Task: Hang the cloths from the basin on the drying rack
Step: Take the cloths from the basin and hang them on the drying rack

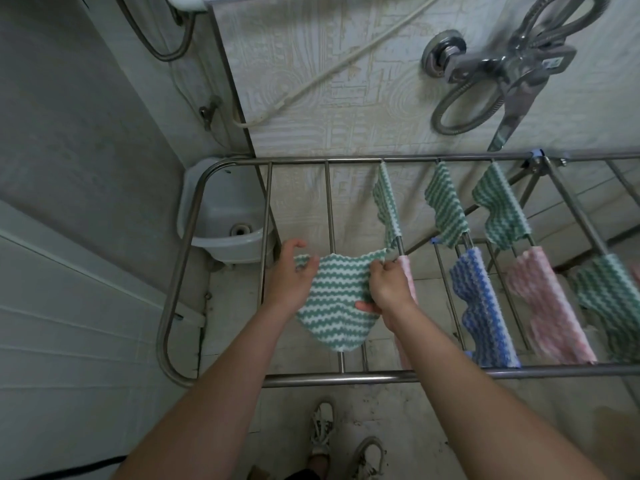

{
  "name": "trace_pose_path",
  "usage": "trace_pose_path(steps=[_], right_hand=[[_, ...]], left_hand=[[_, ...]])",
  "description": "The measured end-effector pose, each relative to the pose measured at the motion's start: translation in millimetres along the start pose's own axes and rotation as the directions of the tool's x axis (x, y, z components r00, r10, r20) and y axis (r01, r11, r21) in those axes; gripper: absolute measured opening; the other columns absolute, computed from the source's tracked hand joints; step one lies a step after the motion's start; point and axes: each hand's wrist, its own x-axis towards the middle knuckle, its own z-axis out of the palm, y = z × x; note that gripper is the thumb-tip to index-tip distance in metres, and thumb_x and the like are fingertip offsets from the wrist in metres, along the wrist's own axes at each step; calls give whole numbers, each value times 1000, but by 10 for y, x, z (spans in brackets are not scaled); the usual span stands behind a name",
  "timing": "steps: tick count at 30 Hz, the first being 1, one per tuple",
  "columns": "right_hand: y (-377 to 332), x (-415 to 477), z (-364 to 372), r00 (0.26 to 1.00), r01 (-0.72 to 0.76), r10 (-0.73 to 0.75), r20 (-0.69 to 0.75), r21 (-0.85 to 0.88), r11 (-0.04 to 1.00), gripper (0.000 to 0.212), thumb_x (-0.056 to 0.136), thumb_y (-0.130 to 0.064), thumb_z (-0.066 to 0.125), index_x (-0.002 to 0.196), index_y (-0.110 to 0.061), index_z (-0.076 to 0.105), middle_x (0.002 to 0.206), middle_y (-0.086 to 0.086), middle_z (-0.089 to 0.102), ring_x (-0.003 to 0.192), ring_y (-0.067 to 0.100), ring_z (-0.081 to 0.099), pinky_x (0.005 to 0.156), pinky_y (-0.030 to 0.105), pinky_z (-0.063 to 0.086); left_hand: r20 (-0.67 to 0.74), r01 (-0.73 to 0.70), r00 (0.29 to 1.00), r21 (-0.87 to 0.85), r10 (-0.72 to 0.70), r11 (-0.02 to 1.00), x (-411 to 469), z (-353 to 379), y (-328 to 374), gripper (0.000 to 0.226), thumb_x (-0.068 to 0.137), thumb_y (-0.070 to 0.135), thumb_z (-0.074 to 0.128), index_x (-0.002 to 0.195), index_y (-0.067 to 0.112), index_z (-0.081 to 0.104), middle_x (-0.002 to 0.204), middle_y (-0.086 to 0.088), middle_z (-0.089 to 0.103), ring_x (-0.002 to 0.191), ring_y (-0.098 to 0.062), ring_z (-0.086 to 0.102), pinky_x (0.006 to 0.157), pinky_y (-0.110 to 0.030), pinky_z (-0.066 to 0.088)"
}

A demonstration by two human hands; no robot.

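Head view, cloth: green-striped cloth (332, 299) is stretched between both hands, over the drying rack (346, 377) near its left end.
Left hand (291, 271): pinches the top left corner.
Right hand (388, 285): grips the right edge.
Writing: the tap (502, 64) has a sticker, unreadable.
Around: a pink cloth (407, 271) hangs just behind the right hand, with a blue cloth (481, 306) beyond it; a small sink (221, 216) is behind the rack.

Embossed wall tiles (346, 81), chrome shower tap (502, 62)

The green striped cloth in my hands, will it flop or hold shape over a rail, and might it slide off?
Likely floppy: the green striped cloth sags between the left hand and right hand. Probably light, since grips at its two edges carry it. It should stay put: the hung cloths drape over the rails the same way.
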Motion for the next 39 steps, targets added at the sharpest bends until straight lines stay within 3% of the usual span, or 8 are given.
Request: trace_pose_path(steps=[3, 7, 9, 13, 23, 30, 33, 39], right_hand=[[-14, 48, 32, 999, -35, 36, 36, -21, 999, 37, 101, -24, 38, 129, -4, 49, 114, 5, 52, 85, 16, 56, 73, 42, 60], [39, 59, 34, 991, 116, -92, 100, -279, 953, 50, 96, -22, 45, 143, -8, 36, 136, 13, 51, 105, 25, 57, 90, 38, 53], [78, 43, 47, 958, 280, -271, 97, -540, 794, 61, 94, -24, 50, 148, -9, 25, 140, 17, 47, 118, 31, 53, 100, 36, 43], [58, -21, 127, 915, 377, -380, 135, -618, 690, 35, 92, -30, 57, 123, -15, 60, 115, 10, 68, 106, 27, 63, 89, 33, 48], [87, -42, 227, 874, 446, -452, 177, -661, 604, 14, 81, -21, 70, 92, -18, 61, 89, 7, 71, 86, 26, 65, 72, 33, 52], [148, 41, 147, 950, 304, -253, 186, -345, 888, 14, 83, -15, 68, 80, -21, 56, 72, 3, 70, 66, 20, 71, 75, 45, 57], [151, 4, 41, 938, 344, -291, 190, -391, 853, 7, 87, -16, 64, 84, -21, 58, 74, 2, 70, 65, 13, 67, 82, 38, 55], [116, -137, -392, 867, 386, -498, 9, -646, 658, 12, 88, -14, 54, 95, -17, 63, 92, 7, 67, 90, 27, 63, 71, 31, 46]], left_hand=[[127, 28, 992, -78, -18, 997, -88, -49, -22, 56, 81, 25, 70, 122, 43, 37, 119, 3, 53, 100, -13, 60, 83, -35, 54], [59, -164, 986, 229, 154, 960, -322, -120, -47, 56, 77, 27, 74, 126, 33, 47, 131, 7, 46, 122, -9, 42, 105, -32, 36], [64, -204, 979, 272, 194, 940, -507, -122, 12, 32, 79, 29, 73, 105, 30, 55, 112, 7, 54, 101, -7, 52, 89, -24, 43], [255, -156, 962, 231, 95, 960, -758, -2, -1, 18, 78, 30, 74, 82, 24, 57, 70, 4, 63, 59, -2, 56, 56, -18, 44], [362, -177, 931, 358, 38, 917, -831, 53, 28, 40, 74, 31, 78, 96, 26, 45, 78, 5, 65, 66, -7, 62, 54, -22, 40], [395, -215, 917, 375, 55, 902, -832, 74, 58, 104, 73, 31, 79, 145, 41, 5, 98, 0, 70, 79, -12, 66, 71, -27, 53], [430, -225, 903, 438, 17, 870, -806, 75, 106, 113, 72, 33, 79, 146, 41, -7, 116, -3, 67, 92, -16, 66, 82, -37, 55], [202, -368, 929, 600, 310, 711, -825, 236, 467, 51, 91, 32, 55, 138, 22, 37, 121, -4, 58, 102, -21, 59, 77, -33, 47]])
